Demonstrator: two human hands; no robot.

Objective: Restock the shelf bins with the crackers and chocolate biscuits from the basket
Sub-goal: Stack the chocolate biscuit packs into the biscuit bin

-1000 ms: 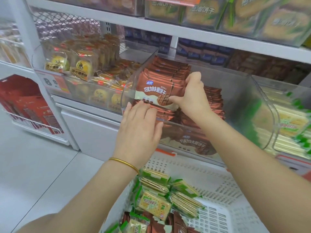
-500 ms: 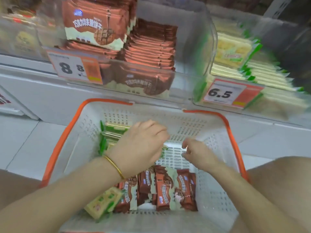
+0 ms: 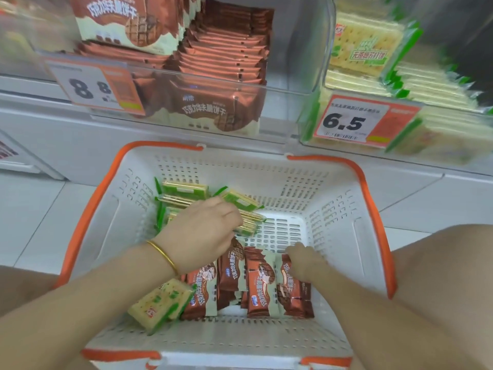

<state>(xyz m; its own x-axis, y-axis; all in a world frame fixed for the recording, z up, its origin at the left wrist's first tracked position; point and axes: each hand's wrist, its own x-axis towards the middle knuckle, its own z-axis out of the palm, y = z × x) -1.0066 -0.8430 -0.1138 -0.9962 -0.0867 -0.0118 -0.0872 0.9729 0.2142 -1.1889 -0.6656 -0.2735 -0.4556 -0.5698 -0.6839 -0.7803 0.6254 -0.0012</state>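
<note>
Both hands reached into the basket for more stock.

The green-and-cream cracker packets (image 3: 186, 192) lay heaped at the basket's far left, at the centre of the frame, and the brown foil chocolate biscuit packets (image 3: 260, 284) stood in a row just below them. The left hand (image 3: 202, 231) curled its fingers (image 3: 234, 216) round a couple of cracker packets, probably to lift them together. The right hand (image 3: 304, 263) touched the top edge of the rightmost biscuit packet; whether its fingers gripped it could not be told. The white perforated plastic basket with orange rim (image 3: 333, 198) sat directly under the clear plastic shelf bins (image 3: 293, 86), biscuits upper left and crackers upper right, likely to keep each reach short.
</note>
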